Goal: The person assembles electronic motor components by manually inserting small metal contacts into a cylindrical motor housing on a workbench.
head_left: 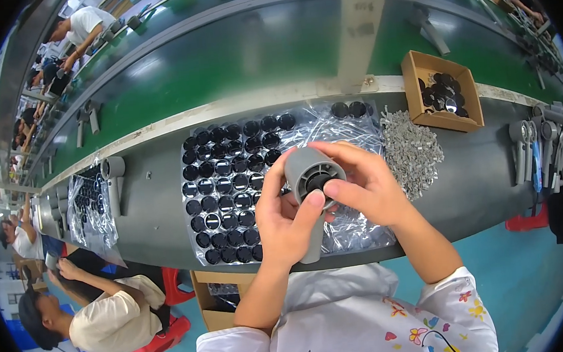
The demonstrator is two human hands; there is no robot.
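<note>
Both my hands are closed round a grey plastic hair-dryer housing [308,162], its round open end facing me and its handle hanging down below. My left hand [284,225] wraps the left side, with the thumb on the lower rim of the opening. On the other side my right hand [368,186] grips the barrel, its thumb pressing at a black round part [318,178] inside the opening. Beneath the hands lies a plastic sheet [359,236] with rows of black round caps [226,203]. Part of those rows is hidden behind my hands.
Right of the sheet is a heap of small grey pieces [412,152]. A cardboard box [452,123] holds black discs. Grey housings [547,148] stand at the far right. A green conveyor [252,59] runs behind a raised edge. At left a co-worker [107,315] sits.
</note>
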